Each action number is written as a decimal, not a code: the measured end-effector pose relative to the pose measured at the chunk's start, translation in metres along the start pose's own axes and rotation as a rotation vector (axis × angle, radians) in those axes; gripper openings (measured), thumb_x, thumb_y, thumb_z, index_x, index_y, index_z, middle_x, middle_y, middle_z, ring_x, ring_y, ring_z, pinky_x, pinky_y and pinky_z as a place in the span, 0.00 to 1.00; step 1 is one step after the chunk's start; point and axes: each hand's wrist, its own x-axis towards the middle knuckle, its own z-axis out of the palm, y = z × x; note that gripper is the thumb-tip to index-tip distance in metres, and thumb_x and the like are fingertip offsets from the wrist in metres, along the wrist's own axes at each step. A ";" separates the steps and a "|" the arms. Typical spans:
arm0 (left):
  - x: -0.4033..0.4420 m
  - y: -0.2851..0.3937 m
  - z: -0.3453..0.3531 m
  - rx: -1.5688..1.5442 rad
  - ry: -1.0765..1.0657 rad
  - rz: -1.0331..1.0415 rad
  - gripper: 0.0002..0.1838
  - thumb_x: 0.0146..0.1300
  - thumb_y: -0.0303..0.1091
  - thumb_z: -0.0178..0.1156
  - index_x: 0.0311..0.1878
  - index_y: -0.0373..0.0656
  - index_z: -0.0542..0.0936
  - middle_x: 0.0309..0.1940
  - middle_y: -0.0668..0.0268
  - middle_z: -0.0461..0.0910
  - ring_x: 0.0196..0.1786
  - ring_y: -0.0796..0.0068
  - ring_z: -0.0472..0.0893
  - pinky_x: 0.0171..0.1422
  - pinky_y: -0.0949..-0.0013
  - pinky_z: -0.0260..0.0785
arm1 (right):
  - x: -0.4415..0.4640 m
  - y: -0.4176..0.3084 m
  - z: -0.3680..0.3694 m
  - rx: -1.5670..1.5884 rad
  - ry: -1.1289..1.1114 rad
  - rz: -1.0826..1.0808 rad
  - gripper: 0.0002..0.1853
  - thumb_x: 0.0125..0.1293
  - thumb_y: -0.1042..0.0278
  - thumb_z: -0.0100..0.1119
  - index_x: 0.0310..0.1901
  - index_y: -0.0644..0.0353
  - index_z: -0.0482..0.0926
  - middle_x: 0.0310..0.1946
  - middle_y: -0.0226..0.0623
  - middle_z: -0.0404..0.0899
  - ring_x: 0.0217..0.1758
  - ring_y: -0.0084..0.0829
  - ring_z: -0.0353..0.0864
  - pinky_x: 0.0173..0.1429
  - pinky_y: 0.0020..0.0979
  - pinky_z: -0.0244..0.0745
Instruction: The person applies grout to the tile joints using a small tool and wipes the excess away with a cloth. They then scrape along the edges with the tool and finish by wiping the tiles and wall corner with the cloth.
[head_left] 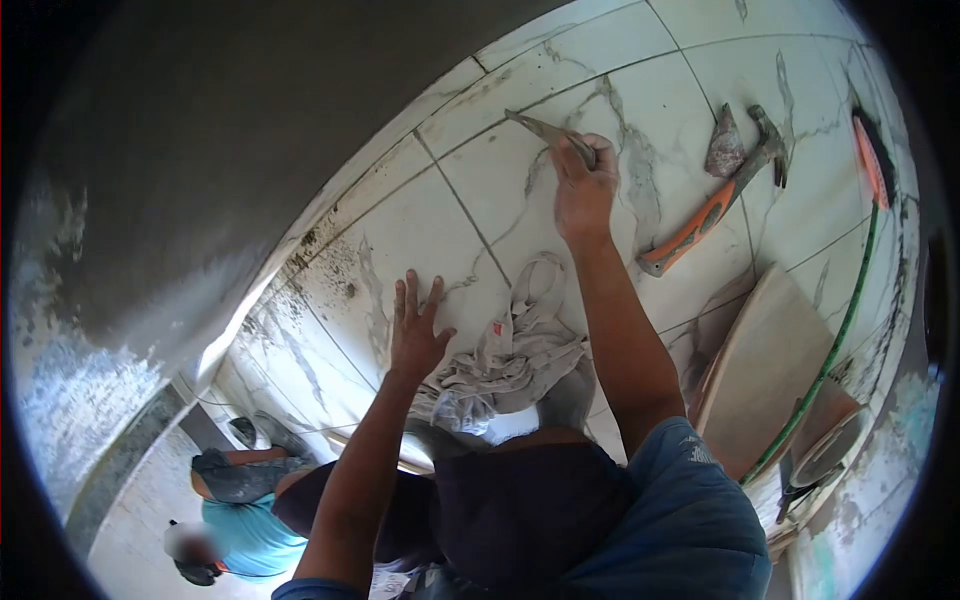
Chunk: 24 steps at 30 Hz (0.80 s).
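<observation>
My right hand [585, 190] is closed round a pointed metal tool [545, 130], whose tip touches the tiled floor [410, 215] at a dark joint between tiles. Fingers spread, my left hand [418, 328] rests on or just over a white tile and holds nothing. A crumpled grey cloth [515, 355] lies between my forearms. Right of my right hand lies a hammer [715, 210] with an orange and black handle, beside a reddish stone-like piece [725, 145].
A grey wall [230, 130] borders the floor at the upper left. Another person [250, 530] crouches at the lower left. Tile pieces [770, 370] lean at the right, near a brush [872, 160] with a green handle.
</observation>
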 end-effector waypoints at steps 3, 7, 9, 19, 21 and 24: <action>-0.001 -0.001 0.001 -0.051 0.000 -0.018 0.49 0.52 0.34 0.73 0.77 0.60 0.58 0.79 0.51 0.37 0.79 0.40 0.42 0.79 0.47 0.48 | -0.006 -0.025 -0.024 -0.407 0.019 0.012 0.19 0.62 0.74 0.68 0.53 0.61 0.74 0.44 0.35 0.80 0.45 0.23 0.77 0.49 0.26 0.74; -0.001 0.002 0.001 -0.026 -0.007 -0.050 0.50 0.53 0.33 0.72 0.77 0.61 0.56 0.80 0.52 0.36 0.80 0.42 0.41 0.80 0.47 0.47 | -0.016 -0.030 -0.030 -1.196 -0.174 -0.041 0.19 0.61 0.68 0.70 0.51 0.60 0.76 0.42 0.36 0.80 0.43 0.24 0.80 0.47 0.28 0.76; -0.003 0.001 0.002 -0.029 0.003 -0.044 0.50 0.53 0.33 0.72 0.77 0.62 0.56 0.80 0.53 0.37 0.80 0.43 0.41 0.80 0.46 0.47 | -0.025 -0.020 -0.021 -1.447 -0.248 -0.296 0.16 0.62 0.66 0.68 0.49 0.61 0.76 0.40 0.36 0.80 0.40 0.24 0.81 0.43 0.29 0.76; -0.004 -0.002 0.007 -0.046 0.044 -0.030 0.50 0.53 0.33 0.72 0.77 0.62 0.56 0.80 0.55 0.37 0.80 0.45 0.41 0.79 0.43 0.48 | 0.040 -0.008 0.067 -0.651 -0.140 0.233 0.12 0.74 0.72 0.43 0.54 0.69 0.64 0.37 0.48 0.77 0.25 0.35 0.82 0.26 0.33 0.77; -0.005 -0.001 0.005 -0.048 0.027 -0.046 0.50 0.53 0.32 0.72 0.77 0.62 0.55 0.80 0.55 0.36 0.80 0.45 0.40 0.79 0.44 0.48 | 0.051 -0.001 0.079 -0.626 -0.074 0.115 0.11 0.74 0.76 0.38 0.55 0.65 0.62 0.36 0.48 0.76 0.23 0.35 0.81 0.22 0.34 0.75; -0.004 0.000 0.005 -0.036 0.006 -0.071 0.50 0.53 0.32 0.72 0.77 0.63 0.55 0.80 0.56 0.36 0.80 0.46 0.40 0.79 0.44 0.47 | 0.060 0.014 0.088 -0.496 -0.046 0.134 0.27 0.66 0.82 0.43 0.67 0.61 0.56 0.36 0.49 0.76 0.21 0.35 0.77 0.18 0.31 0.73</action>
